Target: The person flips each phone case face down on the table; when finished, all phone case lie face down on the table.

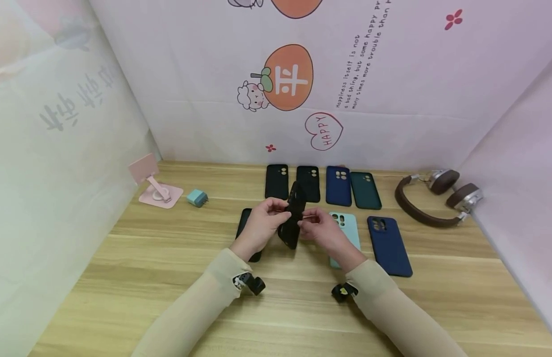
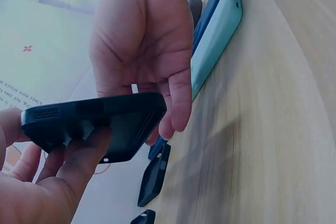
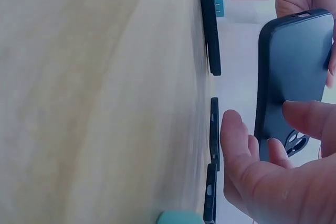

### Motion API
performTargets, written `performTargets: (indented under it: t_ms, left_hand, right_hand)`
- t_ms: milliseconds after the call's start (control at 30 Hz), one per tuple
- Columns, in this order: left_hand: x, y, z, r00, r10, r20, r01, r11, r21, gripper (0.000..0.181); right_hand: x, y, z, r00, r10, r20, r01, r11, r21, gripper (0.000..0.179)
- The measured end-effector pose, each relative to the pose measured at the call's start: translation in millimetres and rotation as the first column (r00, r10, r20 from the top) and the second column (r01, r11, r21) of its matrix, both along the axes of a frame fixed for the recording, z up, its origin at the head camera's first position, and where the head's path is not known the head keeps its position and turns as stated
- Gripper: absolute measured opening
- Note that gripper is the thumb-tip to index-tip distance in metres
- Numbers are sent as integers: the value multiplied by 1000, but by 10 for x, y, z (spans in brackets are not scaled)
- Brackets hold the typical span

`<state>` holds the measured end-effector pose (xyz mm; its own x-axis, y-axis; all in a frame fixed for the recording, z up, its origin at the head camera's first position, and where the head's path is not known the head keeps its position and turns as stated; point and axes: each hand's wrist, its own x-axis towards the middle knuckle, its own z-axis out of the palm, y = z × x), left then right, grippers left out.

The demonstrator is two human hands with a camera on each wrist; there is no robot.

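A black phone case (image 1: 297, 197) is held up and tilted between both hands over the wooden table. My left hand (image 1: 260, 224) grips it, thumb at one edge and fingers reaching into its hollow side in the left wrist view. From the other side my right hand (image 1: 326, 232) pinches it; in the right wrist view the right thumb (image 3: 310, 115) lies against the case's smooth back (image 3: 296, 59), near the camera cutouts. Below the left hand lies another dark case (image 1: 243, 220), partly covered. A mint case (image 1: 350, 229) lies partly behind the right wrist.
Along the back lie two black cases (image 1: 276, 184) (image 1: 308, 188), a blue case (image 1: 338, 191) and a dark green case (image 1: 366, 192). Right stand a navy case (image 1: 390, 250) and brown headphones (image 1: 409, 204). Left are a pink phone stand (image 1: 175, 192) and blue charger plug (image 1: 197, 198). Printed sheets wall the table.
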<state>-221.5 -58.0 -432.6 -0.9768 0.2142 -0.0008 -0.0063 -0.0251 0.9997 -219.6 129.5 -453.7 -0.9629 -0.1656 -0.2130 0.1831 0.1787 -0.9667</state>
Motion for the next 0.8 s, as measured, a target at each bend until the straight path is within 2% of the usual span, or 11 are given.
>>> performTargets:
  t_ms: [200, 300, 367, 467, 633, 800]
  left_hand:
    - [-4, 3, 5, 997, 0, 75, -6, 997, 80, 28]
    - [-7, 3, -20, 997, -3, 77, -1, 998, 63, 28]
    - [-7, -2, -39, 997, -4, 74, 4, 1000, 8, 26]
    - [-1, -35, -54, 999, 2, 53, 4, 993, -116, 24]
    - [-7, -79, -91, 1000, 1, 27, 7, 954, -299, 22]
    - [-12, -46, -133, 998, -48, 35, 58, 920, -387, 24]
  right_hand:
    - [-8, 64, 0, 999, -10, 35, 13, 996, -89, 38]
    - [-14, 109, -3, 998, -31, 45, 36, 992, -119, 39]
    - [-14, 145, -7, 997, -49, 52, 55, 991, -119, 40]
    - [-13, 178, -14, 996, -63, 65, 70, 991, -111, 40]
    - [-13, 198, -5, 994, -75, 73, 82, 993, -88, 40]
    - [3, 245, 15, 993, -97, 61, 100, 994, -50, 37]
